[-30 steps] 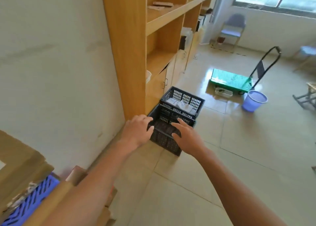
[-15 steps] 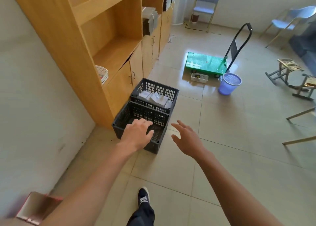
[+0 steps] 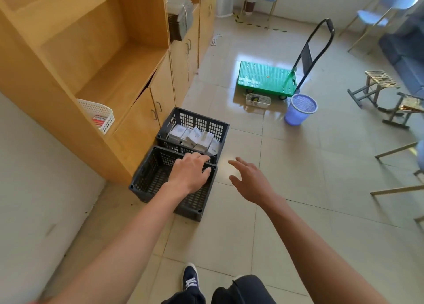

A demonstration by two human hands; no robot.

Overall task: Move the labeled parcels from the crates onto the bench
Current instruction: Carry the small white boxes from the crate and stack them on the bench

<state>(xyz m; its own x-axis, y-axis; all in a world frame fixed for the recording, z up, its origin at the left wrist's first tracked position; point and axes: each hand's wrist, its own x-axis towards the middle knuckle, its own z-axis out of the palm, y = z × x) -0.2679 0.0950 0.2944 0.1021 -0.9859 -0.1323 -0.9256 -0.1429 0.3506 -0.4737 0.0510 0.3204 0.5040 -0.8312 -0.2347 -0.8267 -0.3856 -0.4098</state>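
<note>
- Two dark crates are set end to end on the floor, against the base of the wooden shelf unit (image 3: 96, 58).
- Near crate (image 3: 160, 179): looks empty, though part of its inside is hidden behind the left forearm.
- Far crate (image 3: 199, 124): labeled parcels (image 3: 195, 138) are stacked inside, pale boxes packed close together, some tilted.
- Left hand (image 3: 189, 172): held over the near crate's far rim, fingers loosely bent toward the parcels; nothing is held. Contact with the rim cannot be confirmed.
- Right hand (image 3: 249, 180): held over bare floor just right of the crates, fingers spread apart, nothing gripped.
- Bench is not in view; no parcel is out of the far crate yet, so the pick is judged not started.
- Risks:
  - The parcels are packed tight and partly tilted, so a one-handed pinch could drag a neighbour up and drop it.
  - The reach must be made across the near crate; the rim could be caught by the wrist and the crate shifted.
  - The right hand is off to the side, so two-handed support would come late if several parcels are lifted together.
</note>
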